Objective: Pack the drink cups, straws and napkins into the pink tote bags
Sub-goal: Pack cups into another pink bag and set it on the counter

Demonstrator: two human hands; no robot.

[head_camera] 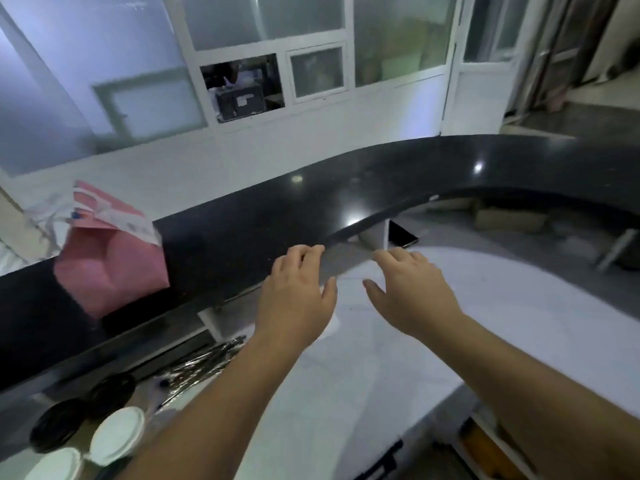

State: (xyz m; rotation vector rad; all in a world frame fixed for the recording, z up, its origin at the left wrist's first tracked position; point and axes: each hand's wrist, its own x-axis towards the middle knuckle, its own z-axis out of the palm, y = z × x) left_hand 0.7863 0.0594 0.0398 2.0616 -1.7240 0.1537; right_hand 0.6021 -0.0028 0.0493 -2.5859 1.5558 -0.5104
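Observation:
A pink tote bag [114, 268] stands on the black raised counter [381, 178] at the left, with a white printed strip across its top. My left hand [298, 299] and my right hand [408, 289] reach forward side by side over the white lower counter [398, 358], fingers spread and holding nothing. The left fingertips are at the black counter's front edge. A white paper, perhaps a napkin [330, 329], shows partly under my left hand. Cups with white lids [117, 434] and dark lids [59, 427] stand at the bottom left. Wrapped straws [204, 362] lie beside them.
A dark phone-like slab [401, 233] lies under the raised counter's overhang. White partition walls with windows stand behind the counter. Shelves with orange items [491, 448] sit below the white counter at the bottom right.

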